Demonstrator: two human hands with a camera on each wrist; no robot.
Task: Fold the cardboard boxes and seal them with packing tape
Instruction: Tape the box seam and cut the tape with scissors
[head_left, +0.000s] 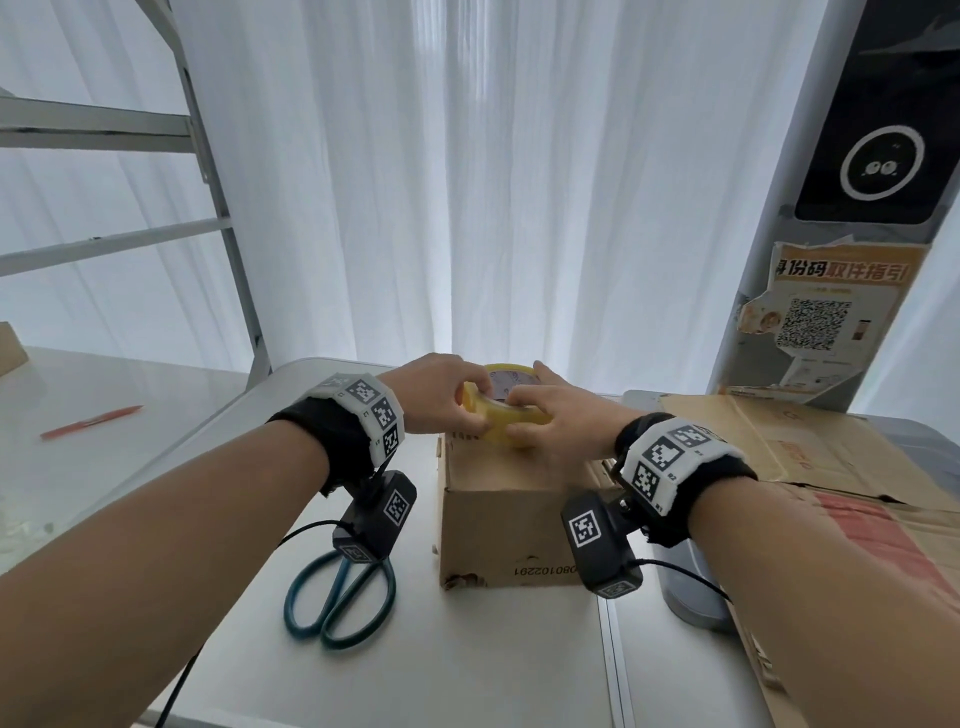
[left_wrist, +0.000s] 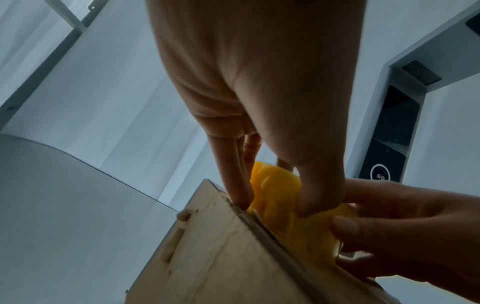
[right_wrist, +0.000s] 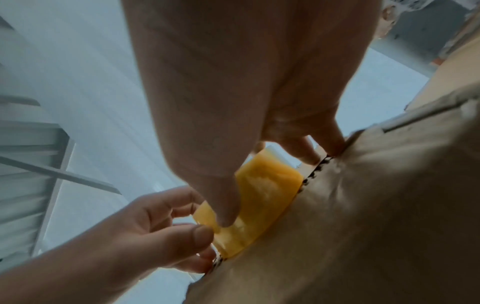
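Head view: both hands grip a yellow roll of packing tape (head_left: 501, 415) on top of a small cardboard box (head_left: 498, 525).

Left hand (head_left: 441, 392) curls its fingers over the roll's left side while the right hand (head_left: 558, 423) wraps it from the right, thumb pressed on the outer band; the roll rests against the box's top at the far edge. The box stands on the pale counter (head_left: 467, 670), green-handled scissors (head_left: 337, 597) just to its left, flattened cardboard (head_left: 810, 447) at the right, an orange pen (head_left: 91, 422) well off left.
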